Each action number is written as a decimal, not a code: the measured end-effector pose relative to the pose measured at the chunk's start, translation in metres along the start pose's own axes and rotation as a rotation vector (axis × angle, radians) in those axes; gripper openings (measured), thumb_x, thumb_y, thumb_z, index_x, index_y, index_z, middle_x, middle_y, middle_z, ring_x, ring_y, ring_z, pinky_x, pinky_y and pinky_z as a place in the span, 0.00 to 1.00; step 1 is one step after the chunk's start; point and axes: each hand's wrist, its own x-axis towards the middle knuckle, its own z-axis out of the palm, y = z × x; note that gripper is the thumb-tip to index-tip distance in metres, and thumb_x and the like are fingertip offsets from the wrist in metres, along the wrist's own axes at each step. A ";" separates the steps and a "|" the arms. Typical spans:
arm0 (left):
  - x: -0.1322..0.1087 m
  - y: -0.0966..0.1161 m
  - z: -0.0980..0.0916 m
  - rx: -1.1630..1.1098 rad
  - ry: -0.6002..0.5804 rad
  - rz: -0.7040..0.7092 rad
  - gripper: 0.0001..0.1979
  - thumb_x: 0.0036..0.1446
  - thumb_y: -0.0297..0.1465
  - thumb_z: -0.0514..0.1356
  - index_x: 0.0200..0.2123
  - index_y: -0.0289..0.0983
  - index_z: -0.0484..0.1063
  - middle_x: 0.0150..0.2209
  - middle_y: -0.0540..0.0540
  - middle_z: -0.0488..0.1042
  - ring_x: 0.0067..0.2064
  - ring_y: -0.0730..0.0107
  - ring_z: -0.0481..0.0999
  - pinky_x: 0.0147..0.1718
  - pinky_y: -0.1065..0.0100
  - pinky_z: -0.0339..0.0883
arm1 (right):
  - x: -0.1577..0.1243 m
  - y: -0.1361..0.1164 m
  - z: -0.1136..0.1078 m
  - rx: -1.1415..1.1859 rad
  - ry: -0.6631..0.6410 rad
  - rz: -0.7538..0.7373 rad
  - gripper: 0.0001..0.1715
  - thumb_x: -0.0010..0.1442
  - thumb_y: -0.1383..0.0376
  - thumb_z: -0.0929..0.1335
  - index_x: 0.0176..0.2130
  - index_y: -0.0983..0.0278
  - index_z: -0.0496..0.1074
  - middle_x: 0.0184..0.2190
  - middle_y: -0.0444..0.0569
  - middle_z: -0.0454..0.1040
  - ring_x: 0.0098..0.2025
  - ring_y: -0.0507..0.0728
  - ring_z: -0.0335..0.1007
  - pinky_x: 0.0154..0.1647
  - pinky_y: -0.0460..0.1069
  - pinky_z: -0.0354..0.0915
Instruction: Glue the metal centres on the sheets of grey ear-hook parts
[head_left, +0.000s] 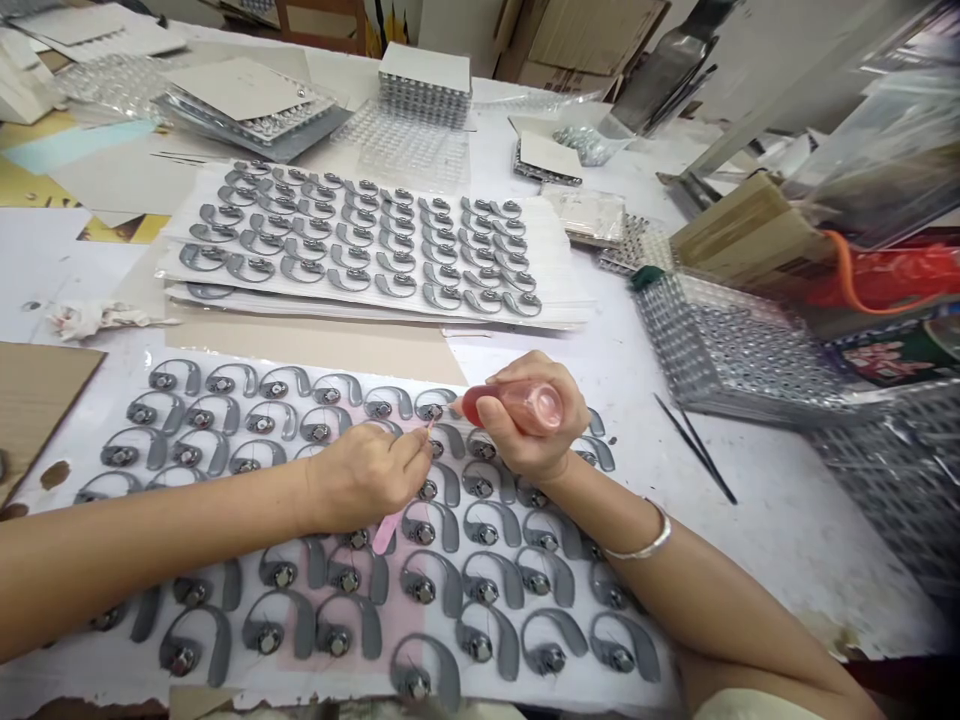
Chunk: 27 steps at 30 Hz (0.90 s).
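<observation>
My left hand is closed in a pinch on a thin pink stick, its tip pointing toward a grey ear-hook part in the top row. My right hand is wrapped round a small pink squeeze bottle with a red tip, held just right of that part. Both hands hover over a white sheet that carries several rows of grey ear-hook parts with round metal inserts. A silver bangle is on my right wrist.
A second white sheet of the same grey parts lies farther back. Clear blister trays stand at the right, more stacks at the back. Black tweezers lie right of my hands. Cardboard sits at the left edge.
</observation>
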 end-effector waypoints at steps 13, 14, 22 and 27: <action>0.000 0.000 -0.001 0.025 -0.016 0.011 0.09 0.58 0.18 0.51 0.33 0.26 0.71 0.32 0.37 0.78 0.23 0.70 0.75 0.19 0.71 0.71 | -0.001 0.000 0.002 -0.023 -0.028 -0.015 0.12 0.52 0.66 0.70 0.37 0.62 0.65 0.23 0.43 0.69 0.22 0.52 0.65 0.20 0.48 0.63; 0.000 0.000 -0.001 0.027 -0.018 0.011 0.08 0.58 0.18 0.51 0.33 0.26 0.71 0.32 0.37 0.78 0.23 0.70 0.75 0.19 0.71 0.70 | -0.001 0.000 0.002 -0.013 -0.028 -0.020 0.12 0.52 0.66 0.71 0.37 0.62 0.66 0.23 0.43 0.70 0.22 0.52 0.65 0.20 0.49 0.63; 0.000 0.000 -0.001 -0.010 -0.022 0.000 0.10 0.58 0.18 0.51 0.33 0.26 0.72 0.33 0.35 0.78 0.23 0.68 0.75 0.18 0.69 0.71 | -0.001 -0.001 0.001 -0.004 -0.039 -0.035 0.12 0.51 0.67 0.71 0.37 0.62 0.66 0.22 0.43 0.70 0.23 0.53 0.65 0.21 0.49 0.64; -0.001 -0.001 -0.001 -0.011 -0.014 -0.015 0.09 0.58 0.18 0.51 0.34 0.26 0.71 0.33 0.36 0.78 0.24 0.69 0.76 0.18 0.69 0.72 | 0.000 -0.003 0.000 -0.018 -0.053 -0.045 0.13 0.51 0.67 0.71 0.37 0.62 0.66 0.21 0.42 0.69 0.22 0.52 0.64 0.20 0.49 0.63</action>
